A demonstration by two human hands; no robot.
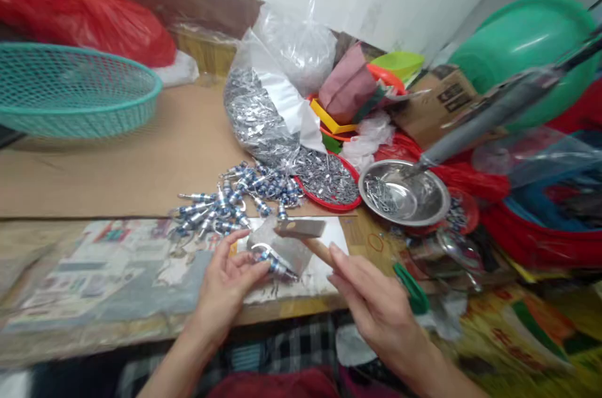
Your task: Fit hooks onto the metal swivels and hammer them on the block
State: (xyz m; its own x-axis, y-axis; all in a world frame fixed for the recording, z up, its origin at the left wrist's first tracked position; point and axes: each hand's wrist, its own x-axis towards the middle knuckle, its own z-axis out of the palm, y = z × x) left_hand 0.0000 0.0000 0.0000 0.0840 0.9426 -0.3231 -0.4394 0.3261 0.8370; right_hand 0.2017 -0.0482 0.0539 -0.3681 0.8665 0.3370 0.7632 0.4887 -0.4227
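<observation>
Pinching a small blue-and-silver piece (271, 262) between thumb and fingertips, the left hand (226, 285) sits low in the middle of the frame, fingers curled round the piece's left end. The piece lies on a grey metal block (282, 251), its long axis running from upper left to lower right, so its free end points toward the right hand (376, 307). That hand, lower right of centre, is closed round a wooden handle (320, 252) of a hammer whose flat head (300, 227) hangs just above the block, directly over and slightly behind the piece. The hammer head's long side runs left to right, crossing the piece's axis at an angle. The left hand is the nearer to the piece, touching it; the right reaches it only through the hammer. Above the block, a heap of like pieces (230, 204) spreads across the table (141, 153), with a steel bowl (404, 194) to the right.
</observation>
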